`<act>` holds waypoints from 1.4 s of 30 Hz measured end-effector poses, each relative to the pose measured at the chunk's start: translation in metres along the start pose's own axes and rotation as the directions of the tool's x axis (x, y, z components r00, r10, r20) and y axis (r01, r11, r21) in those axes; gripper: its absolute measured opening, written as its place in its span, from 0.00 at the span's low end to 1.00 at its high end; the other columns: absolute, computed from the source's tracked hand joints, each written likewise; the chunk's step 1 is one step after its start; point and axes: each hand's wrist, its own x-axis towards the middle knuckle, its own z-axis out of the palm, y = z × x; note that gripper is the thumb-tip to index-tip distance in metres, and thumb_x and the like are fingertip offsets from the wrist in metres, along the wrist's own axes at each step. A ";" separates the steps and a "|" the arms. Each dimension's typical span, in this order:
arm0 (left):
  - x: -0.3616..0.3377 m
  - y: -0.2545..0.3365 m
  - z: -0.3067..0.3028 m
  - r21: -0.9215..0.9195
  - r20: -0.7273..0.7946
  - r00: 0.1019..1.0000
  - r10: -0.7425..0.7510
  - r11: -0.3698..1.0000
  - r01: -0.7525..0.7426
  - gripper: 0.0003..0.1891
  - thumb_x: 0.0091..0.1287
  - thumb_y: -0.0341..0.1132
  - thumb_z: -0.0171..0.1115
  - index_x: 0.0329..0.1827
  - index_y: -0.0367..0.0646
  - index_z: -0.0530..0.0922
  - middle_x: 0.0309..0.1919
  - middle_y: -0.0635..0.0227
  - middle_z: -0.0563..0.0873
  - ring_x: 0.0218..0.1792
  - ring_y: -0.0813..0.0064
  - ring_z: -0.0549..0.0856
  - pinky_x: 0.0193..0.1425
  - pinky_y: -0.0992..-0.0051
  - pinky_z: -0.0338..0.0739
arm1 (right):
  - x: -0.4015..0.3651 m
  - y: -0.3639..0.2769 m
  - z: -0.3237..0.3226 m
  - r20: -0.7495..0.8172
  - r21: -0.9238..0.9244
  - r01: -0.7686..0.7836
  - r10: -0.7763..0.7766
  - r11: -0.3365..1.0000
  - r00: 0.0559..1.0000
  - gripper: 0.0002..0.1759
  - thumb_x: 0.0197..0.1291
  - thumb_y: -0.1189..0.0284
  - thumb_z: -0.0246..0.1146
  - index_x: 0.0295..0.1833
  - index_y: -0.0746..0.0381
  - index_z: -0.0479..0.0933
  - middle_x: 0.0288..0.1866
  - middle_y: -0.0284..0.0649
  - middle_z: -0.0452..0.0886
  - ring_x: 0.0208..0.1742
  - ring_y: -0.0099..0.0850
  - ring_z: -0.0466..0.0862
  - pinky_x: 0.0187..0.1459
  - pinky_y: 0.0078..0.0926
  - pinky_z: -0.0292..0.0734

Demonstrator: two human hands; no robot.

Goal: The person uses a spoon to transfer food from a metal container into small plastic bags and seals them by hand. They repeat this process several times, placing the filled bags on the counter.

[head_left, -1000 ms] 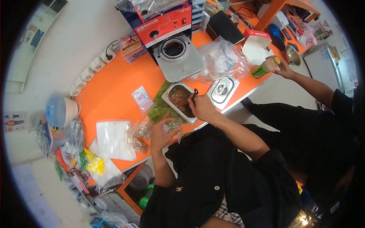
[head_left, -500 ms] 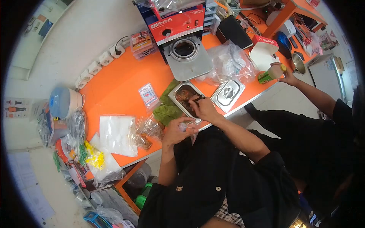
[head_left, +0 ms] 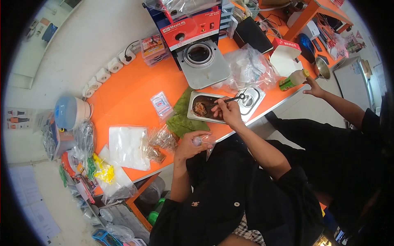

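My right hand (head_left: pixel 228 111) grips a black spoon (head_left: pixel 230 99), its bowl end down in a steel tray (head_left: pixel 190 107) and its handle pointing right. Reddish-brown food (head_left: pixel 200 108) lies in the left part of the tray. At the table's front edge, my left hand (head_left: pixel 191 144) is closed around a small clear plastic bag (head_left: pixel 206 142). A green cloth-like sheet (head_left: pixel 180 123) lies left of the tray. The steel lid (head_left: pixel 250 102) rests just right of the tray, partly behind the spoon handle.
A sealing machine (head_left: pixel 197 53) stands behind the tray. Plastic bags (head_left: pixel 250 67) lie to its right. White sheets (head_left: pixel 129 146) and a small packet (head_left: pixel 161 105) are on the left. Another person's hand (head_left: pixel 315 87) is near a yellow-capped bottle (head_left: pixel 292 80).
The tray has turned from slanting to nearly level across the table. My right hand has moved slightly right with the spoon. The other person's hand has come off the bottle.
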 end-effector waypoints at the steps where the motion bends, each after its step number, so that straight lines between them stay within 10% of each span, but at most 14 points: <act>1: -0.001 0.003 -0.003 -0.004 -0.010 1.000 0.009 1.000 -0.009 0.26 0.56 0.32 0.81 0.57 0.37 0.83 0.49 0.68 0.88 0.33 0.87 0.82 0.34 0.84 0.78 | 0.001 -0.001 -0.002 -0.006 0.000 0.004 -0.004 1.000 1.000 0.15 0.78 0.67 0.54 0.46 0.70 0.78 0.31 0.43 0.88 0.25 0.23 0.85 0.25 0.18 0.74; 4: -0.001 0.017 -0.004 0.041 -0.224 0.974 0.039 0.999 -0.031 0.29 0.54 0.34 0.82 0.60 0.39 0.83 0.51 0.63 0.90 0.51 0.74 0.87 0.58 0.73 0.79 | 0.001 -0.003 -0.013 -0.038 0.127 -0.014 0.019 0.992 0.999 0.17 0.78 0.66 0.54 0.42 0.68 0.79 0.30 0.42 0.87 0.23 0.22 0.82 0.25 0.18 0.70; 7: 0.014 0.034 -0.003 0.436 -0.375 0.848 0.374 0.879 -0.195 0.28 0.53 0.34 0.82 0.58 0.38 0.83 0.47 0.60 0.90 0.46 0.70 0.89 0.53 0.71 0.81 | 0.002 -0.022 -0.027 -0.091 0.245 -0.032 0.055 0.969 0.994 0.18 0.79 0.62 0.54 0.41 0.66 0.78 0.29 0.42 0.86 0.23 0.23 0.79 0.26 0.20 0.69; 14: 0.056 0.062 0.021 0.583 -0.458 0.683 0.568 0.773 -0.252 0.29 0.50 0.34 0.81 0.57 0.40 0.83 0.45 0.57 0.87 0.46 0.59 0.88 0.50 0.67 0.82 | -0.013 -0.079 -0.027 -0.109 0.389 0.146 -0.112 0.909 0.988 0.15 0.78 0.62 0.55 0.45 0.62 0.76 0.30 0.41 0.86 0.24 0.23 0.80 0.27 0.18 0.75; 20: 0.072 0.065 0.037 0.611 -0.493 0.608 0.622 0.745 -0.266 0.28 0.51 0.33 0.80 0.57 0.36 0.82 0.44 0.56 0.87 0.47 0.58 0.88 0.52 0.65 0.81 | -0.040 -0.075 -0.016 -0.022 0.012 0.276 -0.275 0.961 0.961 0.14 0.79 0.67 0.54 0.48 0.68 0.76 0.34 0.42 0.86 0.30 0.23 0.84 0.31 0.19 0.77; 27: 0.074 0.052 0.040 0.668 -0.475 0.609 0.635 0.711 -0.219 0.27 0.53 0.34 0.77 0.58 0.39 0.82 0.45 0.57 0.86 0.46 0.55 0.88 0.50 0.64 0.82 | -0.056 -0.098 0.002 0.366 -0.531 0.623 -0.508 0.574 0.780 0.16 0.53 0.83 0.66 0.49 0.64 0.75 0.42 0.47 0.82 0.46 0.53 0.83 0.43 0.43 0.80; 36: 0.081 0.046 0.038 0.632 -0.500 0.549 0.670 0.716 -0.298 0.25 0.56 0.33 0.75 0.57 0.33 0.81 0.45 0.54 0.87 0.45 0.55 0.88 0.49 0.64 0.83 | -0.058 -0.116 0.000 0.363 -0.517 0.715 -0.636 0.471 0.681 0.16 0.57 0.82 0.67 0.52 0.66 0.76 0.39 0.48 0.81 0.40 0.49 0.84 0.39 0.42 0.79; 41: 0.087 0.048 0.045 0.497 -0.530 0.572 0.627 0.776 -0.389 0.23 0.56 0.33 0.77 0.54 0.36 0.83 0.45 0.55 0.89 0.45 0.58 0.90 0.49 0.65 0.83 | -0.052 -0.109 -0.003 0.290 -0.400 0.735 -0.685 0.547 0.668 0.16 0.57 0.88 0.59 0.51 0.66 0.79 0.41 0.47 0.84 0.42 0.46 0.86 0.42 0.34 0.81; 42: 0.085 0.049 0.044 0.582 -0.518 0.559 0.648 0.746 -0.325 0.23 0.55 0.34 0.78 0.54 0.37 0.83 0.45 0.55 0.89 0.45 0.59 0.90 0.49 0.66 0.84 | -0.053 -0.109 -0.004 0.288 -0.381 0.612 -0.540 0.693 0.791 0.16 0.57 0.88 0.60 0.51 0.66 0.80 0.42 0.48 0.85 0.41 0.43 0.88 0.42 0.32 0.82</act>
